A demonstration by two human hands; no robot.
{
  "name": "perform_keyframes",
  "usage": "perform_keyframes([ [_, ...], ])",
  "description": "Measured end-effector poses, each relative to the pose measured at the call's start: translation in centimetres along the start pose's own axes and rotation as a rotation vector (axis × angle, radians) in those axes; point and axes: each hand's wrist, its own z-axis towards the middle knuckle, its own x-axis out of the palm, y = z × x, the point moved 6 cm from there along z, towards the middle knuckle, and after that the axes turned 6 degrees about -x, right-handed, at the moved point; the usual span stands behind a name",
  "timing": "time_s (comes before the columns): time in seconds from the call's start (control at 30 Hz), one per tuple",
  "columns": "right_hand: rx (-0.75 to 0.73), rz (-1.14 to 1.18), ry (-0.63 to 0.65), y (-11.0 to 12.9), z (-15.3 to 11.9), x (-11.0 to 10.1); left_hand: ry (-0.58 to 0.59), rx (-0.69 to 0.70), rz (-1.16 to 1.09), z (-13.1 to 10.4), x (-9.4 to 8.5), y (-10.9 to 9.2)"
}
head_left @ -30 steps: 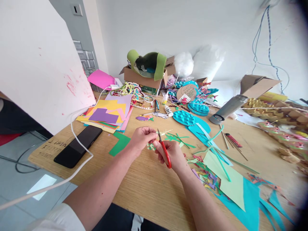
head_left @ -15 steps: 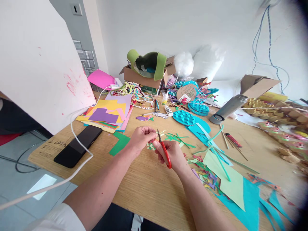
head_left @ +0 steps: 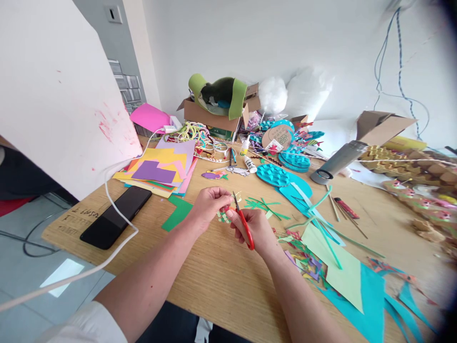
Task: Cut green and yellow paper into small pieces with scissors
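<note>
Here, right hand (head_left: 254, 228) grips red scissors (head_left: 245, 225); table (head_left: 210, 281) corner bears black handwriting (head_left: 84, 211).

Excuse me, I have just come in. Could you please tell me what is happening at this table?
A person's right hand holds red-handled scissors, blades pointing away from the body, close to the left hand. The left hand seems to pinch something small, mostly hidden by the fingers. Small pale green pieces lie on the table nearby.

The pale strip (head_left: 239, 195) by the scissors (head_left: 244, 223) shows less length than before. Its visible end reaches less far right.
</note>
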Motion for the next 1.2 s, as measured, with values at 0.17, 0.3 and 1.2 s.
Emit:
perform_keyframes([
  [0.17,-0.008,-0.002,0.007,-0.2,0.1,0.0,0.001,-0.007,0.003,0.0,-0.1,0.0],
  [0.3,0.002,0.004,-0.014,-0.2,0.1,-0.2,0.002,-0.015,-0.018,0.1,-0.2,0.1],
  [1.2,-0.089,0.182,-0.561,0.5,-0.9,-4.3,-0.03,0.047,1.356,1.0,-1.2,1.6],
])
